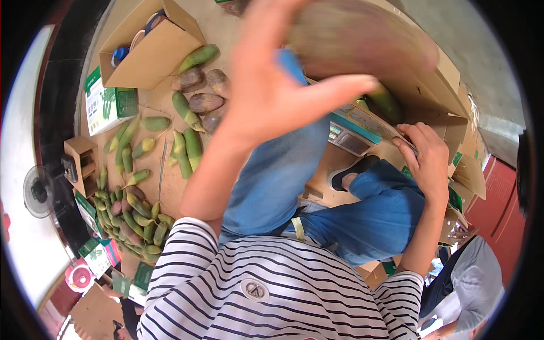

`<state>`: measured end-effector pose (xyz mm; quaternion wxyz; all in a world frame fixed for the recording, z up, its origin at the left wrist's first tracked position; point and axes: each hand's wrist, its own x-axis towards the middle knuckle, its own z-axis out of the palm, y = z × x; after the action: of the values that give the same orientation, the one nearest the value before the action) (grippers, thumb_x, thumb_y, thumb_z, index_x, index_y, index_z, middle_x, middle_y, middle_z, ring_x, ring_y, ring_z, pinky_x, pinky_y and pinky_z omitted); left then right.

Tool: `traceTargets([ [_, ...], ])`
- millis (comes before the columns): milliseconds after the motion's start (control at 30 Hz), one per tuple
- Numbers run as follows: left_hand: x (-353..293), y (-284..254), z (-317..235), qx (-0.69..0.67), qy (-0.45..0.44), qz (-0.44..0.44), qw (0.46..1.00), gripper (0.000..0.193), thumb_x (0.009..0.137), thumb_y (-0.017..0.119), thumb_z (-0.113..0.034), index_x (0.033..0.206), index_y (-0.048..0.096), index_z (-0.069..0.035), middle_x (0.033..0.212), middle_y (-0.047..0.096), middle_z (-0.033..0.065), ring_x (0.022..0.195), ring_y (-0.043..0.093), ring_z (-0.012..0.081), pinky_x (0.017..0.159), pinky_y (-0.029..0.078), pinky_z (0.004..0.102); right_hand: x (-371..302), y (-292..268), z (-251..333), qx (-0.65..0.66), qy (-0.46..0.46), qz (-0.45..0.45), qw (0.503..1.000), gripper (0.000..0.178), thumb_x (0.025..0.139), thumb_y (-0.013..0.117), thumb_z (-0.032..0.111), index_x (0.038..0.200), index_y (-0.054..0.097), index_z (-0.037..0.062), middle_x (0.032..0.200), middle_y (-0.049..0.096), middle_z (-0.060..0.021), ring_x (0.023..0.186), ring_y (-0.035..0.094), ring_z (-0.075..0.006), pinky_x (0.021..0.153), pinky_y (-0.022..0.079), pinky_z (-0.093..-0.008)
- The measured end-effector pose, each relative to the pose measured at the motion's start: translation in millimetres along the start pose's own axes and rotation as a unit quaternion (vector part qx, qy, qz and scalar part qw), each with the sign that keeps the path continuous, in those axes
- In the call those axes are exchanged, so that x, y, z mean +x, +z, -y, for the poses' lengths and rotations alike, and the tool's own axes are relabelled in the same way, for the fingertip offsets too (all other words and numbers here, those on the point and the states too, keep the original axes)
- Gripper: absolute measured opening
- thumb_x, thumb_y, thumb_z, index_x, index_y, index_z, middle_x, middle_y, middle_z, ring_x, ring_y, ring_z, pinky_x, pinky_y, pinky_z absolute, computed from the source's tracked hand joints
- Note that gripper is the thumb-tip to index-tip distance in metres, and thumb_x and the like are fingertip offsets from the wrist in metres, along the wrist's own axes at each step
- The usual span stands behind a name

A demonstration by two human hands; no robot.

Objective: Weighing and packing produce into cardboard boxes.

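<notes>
Big radish up at the left hand, right hand on the box

Floor (221, 28) first: it carries everything, stock heaped toward its near-left corner. Open box (428, 93) at its far-right part, a green radish (386, 106) inside. Second box (148, 61) at the far-left corner, flaps up, odds and ends in it. Radish pile (133, 224), green and purplish, along the left edge; printed carton (105, 107) farther up that edge. Scale-like device (343, 141), teal-trimmed with a display, just beside the open box's near edge.

Main item: large purplish radish (362, 42), blurred, raised above the floor's far edge, in front of the open box. Left hand (272, 96) at its left end: thumb and fingers wide apart, fingertips cut off; can't tell if they grip it. Right hand (425, 153): fingers and thumb clamped on the open box's near edge.

Step, my call: handling one radish by the box. Next move calls for a sure left grip, box kept steady.
</notes>
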<state>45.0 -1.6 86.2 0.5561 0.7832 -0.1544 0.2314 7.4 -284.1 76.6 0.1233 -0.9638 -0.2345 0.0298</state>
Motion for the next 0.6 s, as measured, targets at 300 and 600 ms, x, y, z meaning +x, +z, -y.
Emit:
traceTargets([
  [300, 4, 69, 19, 0.181, 0.058, 0.279, 0.941, 0.052, 0.068, 0.076, -0.025, 0.113, 0.06, -0.005, 0.099, 0.057, 0.0148, 0.093, 0.056, 0.0338, 0.082, 0.048, 0.0418, -3, -2, -3, -0.011, 0.005, 0.002, 1.0, 0.026, 0.08, 0.069, 0.028, 0.091, 0.064, 0.0052, 0.079, 0.057, -0.0095, 0.076, 0.058, -0.0289, 0.065, 0.047, -0.0396],
  [600, 6, 69, 36, 0.05, 0.074, 0.054, 0.995, 0.027, 0.088, 0.065, -0.011, 0.114, 0.062, -0.003, 0.117, 0.057, 0.0108, 0.098, 0.06, 0.0177, 0.078, 0.052, 0.0298, -6, 3, -7, -0.002, -0.034, -0.009, 0.999, 0.024, 0.08, 0.069, 0.025, 0.091, 0.064, 0.0048, 0.08, 0.06, -0.0089, 0.076, 0.059, -0.0287, 0.065, 0.047, -0.0385],
])
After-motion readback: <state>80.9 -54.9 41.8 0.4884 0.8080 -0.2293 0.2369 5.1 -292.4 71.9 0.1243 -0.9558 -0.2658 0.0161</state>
